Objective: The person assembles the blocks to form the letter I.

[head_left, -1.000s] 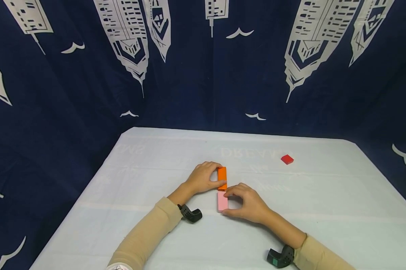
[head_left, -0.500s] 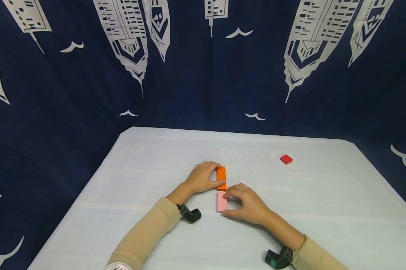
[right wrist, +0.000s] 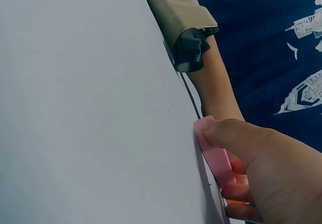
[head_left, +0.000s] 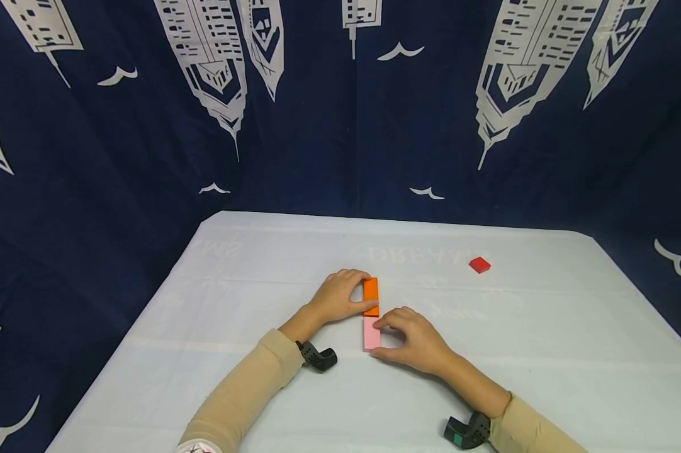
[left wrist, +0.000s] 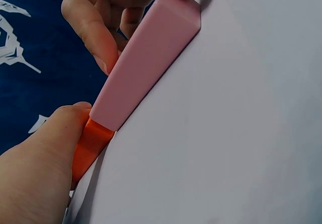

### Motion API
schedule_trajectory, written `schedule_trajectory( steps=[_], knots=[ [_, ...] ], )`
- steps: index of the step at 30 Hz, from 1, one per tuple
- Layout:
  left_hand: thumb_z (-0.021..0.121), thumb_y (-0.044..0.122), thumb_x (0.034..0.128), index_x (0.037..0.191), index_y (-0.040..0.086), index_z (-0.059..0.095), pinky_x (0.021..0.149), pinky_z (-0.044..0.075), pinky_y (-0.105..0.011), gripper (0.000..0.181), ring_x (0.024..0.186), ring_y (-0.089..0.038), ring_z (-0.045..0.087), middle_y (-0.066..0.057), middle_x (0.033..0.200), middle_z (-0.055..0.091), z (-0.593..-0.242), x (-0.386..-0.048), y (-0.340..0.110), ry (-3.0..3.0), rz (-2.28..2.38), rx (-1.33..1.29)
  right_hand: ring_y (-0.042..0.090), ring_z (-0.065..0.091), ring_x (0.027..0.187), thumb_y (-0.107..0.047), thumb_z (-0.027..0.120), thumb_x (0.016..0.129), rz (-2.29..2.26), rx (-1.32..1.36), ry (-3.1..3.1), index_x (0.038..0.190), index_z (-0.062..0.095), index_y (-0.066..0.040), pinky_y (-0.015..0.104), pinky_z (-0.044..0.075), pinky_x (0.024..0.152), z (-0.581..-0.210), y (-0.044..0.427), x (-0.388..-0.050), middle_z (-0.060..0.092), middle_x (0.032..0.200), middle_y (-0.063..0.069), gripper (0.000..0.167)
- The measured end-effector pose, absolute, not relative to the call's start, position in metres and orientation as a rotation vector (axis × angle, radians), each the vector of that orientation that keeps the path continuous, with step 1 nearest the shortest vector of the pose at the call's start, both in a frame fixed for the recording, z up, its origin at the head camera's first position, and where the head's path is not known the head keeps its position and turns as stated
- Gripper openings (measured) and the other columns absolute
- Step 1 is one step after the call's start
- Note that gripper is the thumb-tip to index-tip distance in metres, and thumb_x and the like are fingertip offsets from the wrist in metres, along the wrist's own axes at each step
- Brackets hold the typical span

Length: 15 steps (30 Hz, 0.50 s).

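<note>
An orange block and a pink block lie end to end on the white table, the orange one farther away. My left hand grips the orange block by its ends, from its left side. My right hand pinches the pink block between thumb and fingers from the right. In the left wrist view the end of the pink block meets the orange block. The right wrist view shows the thumb on the near end of the pink block.
A red block lies toward the back right of the white table. Behind the table hangs a dark blue curtain with white prints. Each wrist wears a black device, the left one near the table's middle.
The pink block and my right hand have moved slightly away from me, and the narrow gap to the orange block has closed. My left hand keeps its grip.
</note>
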State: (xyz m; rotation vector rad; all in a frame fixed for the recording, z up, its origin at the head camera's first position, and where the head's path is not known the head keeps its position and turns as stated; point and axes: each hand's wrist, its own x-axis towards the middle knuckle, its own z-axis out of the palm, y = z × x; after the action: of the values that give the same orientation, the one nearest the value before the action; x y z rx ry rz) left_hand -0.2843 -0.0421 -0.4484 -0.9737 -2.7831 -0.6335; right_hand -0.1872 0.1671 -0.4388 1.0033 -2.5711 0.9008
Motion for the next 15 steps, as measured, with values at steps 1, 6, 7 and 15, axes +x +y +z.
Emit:
schedule_trajectory(
  steps=[1,6,7,15],
  knots=[
    [0.063,0.056,0.0875,0.132,0.014,0.056,0.104,0.037,-0.041,0.062,0.125,-0.02,0.049,-0.001,0.133,0.058,-0.4483,-0.2845,-0.0422,-2.78,-0.632,-0.975,0.009,0.058,0.092,-0.037,0.086,0.071,0.903,0.996,-2.571,0.102,0.071,-0.018,0.033,0.051,0.082,-0.4391,0.1669,-0.1874,0.066,0.099,-0.012,0.039],
    [0.063,0.056,0.0875,0.132,0.014,0.056,0.104,0.038,-0.04,0.062,0.125,-0.02,0.049,0.0,0.133,0.058,-0.4475,-0.2846,-0.0423,-2.787,-0.623,-0.976,0.009,0.057,0.091,-0.037,0.086,0.072,0.91,0.954,-2.589,0.104,0.071,-0.019,0.031,0.051,0.081,-0.4408,0.166,-0.1877,0.066,0.098,-0.013,0.04],
    [0.063,0.056,0.0874,0.132,0.014,0.056,0.104,0.038,-0.04,0.062,0.125,-0.02,0.049,-0.001,0.133,0.058,-0.4473,-0.2846,-0.0423,-2.788,-0.622,-0.975,0.009,0.057,0.091,-0.038,0.086,0.072,0.909,0.944,-2.596,0.104,0.071,-0.019,0.03,0.051,0.081,-0.4412,0.1658,-0.1878,0.066,0.098,-0.013,0.04],
    [0.064,0.055,0.0875,0.131,0.014,0.056,0.103,0.038,-0.04,0.061,0.124,-0.019,0.05,0.0,0.132,0.058,-0.4464,-0.2836,-0.0423,-2.779,-0.629,-0.979,0.008,0.057,0.093,-0.037,0.086,0.072,0.925,0.889,-2.624,0.106,0.071,-0.018,0.031,0.051,0.083,-0.4409,0.1648,-0.1868,0.065,0.099,-0.011,0.041]
  ],
)
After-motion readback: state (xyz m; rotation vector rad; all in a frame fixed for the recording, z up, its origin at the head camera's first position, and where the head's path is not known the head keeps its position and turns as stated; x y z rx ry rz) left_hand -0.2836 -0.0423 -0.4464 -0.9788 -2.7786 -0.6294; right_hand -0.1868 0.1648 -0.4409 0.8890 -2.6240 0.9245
